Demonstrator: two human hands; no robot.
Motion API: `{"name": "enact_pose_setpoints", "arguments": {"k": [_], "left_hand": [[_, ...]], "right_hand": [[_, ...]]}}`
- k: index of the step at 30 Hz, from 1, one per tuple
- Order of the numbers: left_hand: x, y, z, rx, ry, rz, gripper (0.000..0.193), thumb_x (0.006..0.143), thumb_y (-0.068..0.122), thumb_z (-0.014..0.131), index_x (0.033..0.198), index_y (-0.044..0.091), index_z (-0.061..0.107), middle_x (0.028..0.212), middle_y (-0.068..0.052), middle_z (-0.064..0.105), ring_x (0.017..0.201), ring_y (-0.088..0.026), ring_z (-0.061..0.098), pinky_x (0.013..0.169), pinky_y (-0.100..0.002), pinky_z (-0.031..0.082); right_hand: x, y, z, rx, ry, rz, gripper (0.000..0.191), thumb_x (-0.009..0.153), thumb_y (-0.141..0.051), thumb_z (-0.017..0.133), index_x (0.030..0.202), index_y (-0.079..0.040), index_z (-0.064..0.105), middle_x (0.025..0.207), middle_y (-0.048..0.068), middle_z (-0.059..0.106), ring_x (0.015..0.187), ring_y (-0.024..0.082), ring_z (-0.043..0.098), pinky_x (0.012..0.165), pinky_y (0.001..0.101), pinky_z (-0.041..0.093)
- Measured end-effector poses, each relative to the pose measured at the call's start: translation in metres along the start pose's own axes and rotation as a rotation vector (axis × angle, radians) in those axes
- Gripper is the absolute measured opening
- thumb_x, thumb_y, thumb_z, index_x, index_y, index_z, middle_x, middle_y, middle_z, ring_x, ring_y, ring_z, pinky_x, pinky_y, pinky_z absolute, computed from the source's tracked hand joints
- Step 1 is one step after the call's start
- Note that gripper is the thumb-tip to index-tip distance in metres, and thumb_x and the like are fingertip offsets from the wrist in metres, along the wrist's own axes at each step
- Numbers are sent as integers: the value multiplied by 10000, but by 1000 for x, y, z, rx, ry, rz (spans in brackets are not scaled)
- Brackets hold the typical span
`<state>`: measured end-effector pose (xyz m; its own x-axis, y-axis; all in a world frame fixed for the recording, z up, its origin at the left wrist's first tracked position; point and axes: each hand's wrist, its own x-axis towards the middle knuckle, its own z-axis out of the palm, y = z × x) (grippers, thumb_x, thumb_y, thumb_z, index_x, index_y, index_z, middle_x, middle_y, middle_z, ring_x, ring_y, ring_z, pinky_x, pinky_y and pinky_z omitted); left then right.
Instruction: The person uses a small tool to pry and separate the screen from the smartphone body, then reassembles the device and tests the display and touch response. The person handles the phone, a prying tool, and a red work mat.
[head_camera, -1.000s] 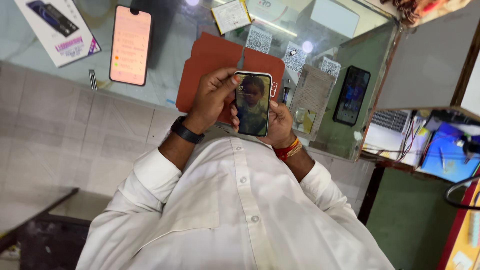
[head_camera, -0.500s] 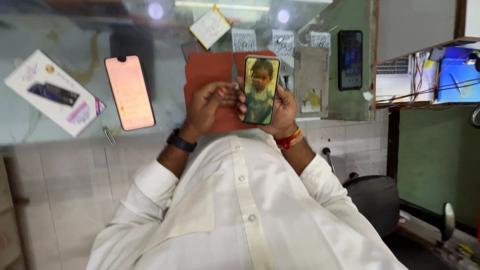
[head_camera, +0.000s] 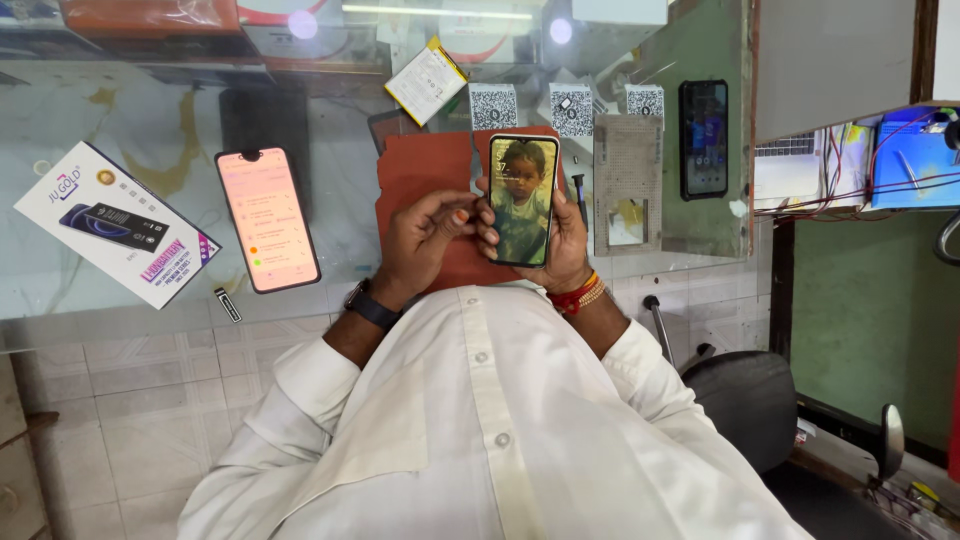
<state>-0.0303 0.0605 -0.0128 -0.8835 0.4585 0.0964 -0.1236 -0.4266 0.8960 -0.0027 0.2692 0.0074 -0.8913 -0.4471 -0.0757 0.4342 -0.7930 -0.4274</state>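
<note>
Seen from above, a person in a white shirt holds a phone upright over a red mat on a glass counter. The right hand, with red and gold bangles at the wrist, wraps around the phone from behind, fingers curled over its edge. The left hand, with a dark watch on its wrist, grips nothing; its fingertips touch the phone's left edge. The phone's screen is lit with a photo. On the counter to the left lie a second phone with a pink lit screen and, farther left, a white box. To the right, a third phone, dark, lies beside a grey plate.
</note>
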Motion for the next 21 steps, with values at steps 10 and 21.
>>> {"name": "enact_pose_setpoints", "arguments": {"k": [10, 21], "left_hand": [[2, 1, 5, -35, -9, 39, 329, 1112, 164, 525, 1309, -97, 544, 1163, -190, 693, 1005, -256, 747, 846, -398, 680], [-2, 5, 13, -9, -26, 43, 288, 1113, 117, 535, 1296, -104, 553, 1151, -167, 685, 978, -218, 725, 830, -380, 669]], "right_hand": [[4, -4, 0, 0, 31, 9, 828, 1074, -567, 393, 1579, 87, 343, 1184, 152, 567, 984, 234, 583, 832, 386, 528], [-2, -2, 1, -23, 23, 18, 855, 1072, -598, 386, 1596, 75, 334, 1199, 141, 568, 1012, 225, 580, 871, 380, 526]]}}
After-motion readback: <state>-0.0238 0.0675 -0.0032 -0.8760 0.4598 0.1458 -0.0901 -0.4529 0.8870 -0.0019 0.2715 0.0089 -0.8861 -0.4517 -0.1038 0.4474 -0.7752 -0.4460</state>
